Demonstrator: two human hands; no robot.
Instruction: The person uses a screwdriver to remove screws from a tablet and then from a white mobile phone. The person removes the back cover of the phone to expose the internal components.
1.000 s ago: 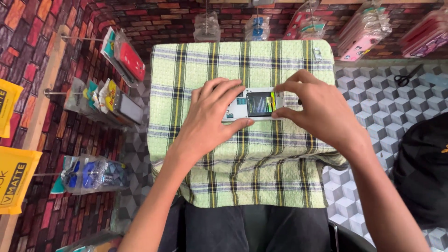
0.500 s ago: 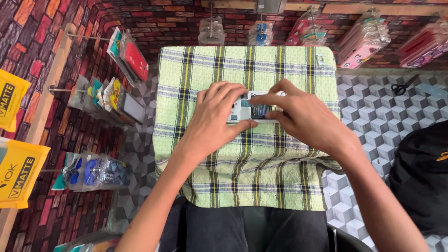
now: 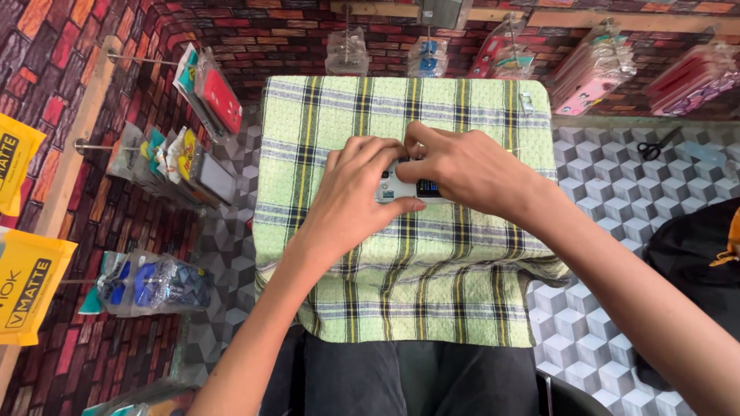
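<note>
Both hands pinch a small phone-like gadget (image 3: 405, 189) flat on the checked cloth (image 3: 462, 300) — left hand (image 3: 354, 196) steadies its end, right hand (image 3: 462, 169) grips over the top, probably for control.

You are in a small shop selling phone accessories. Packaged phone cases (image 3: 206, 96) hang from metal pegs on the brick-patterned wall (image 3: 69, 46), with more pink cases (image 3: 590, 73) along the back. Yellow packets (image 3: 27, 285) hang at your left. Your table (image 3: 401, 115), draped in green plaid cloth, stands as a work counter, with scissors (image 3: 655, 146) nearby.
</note>
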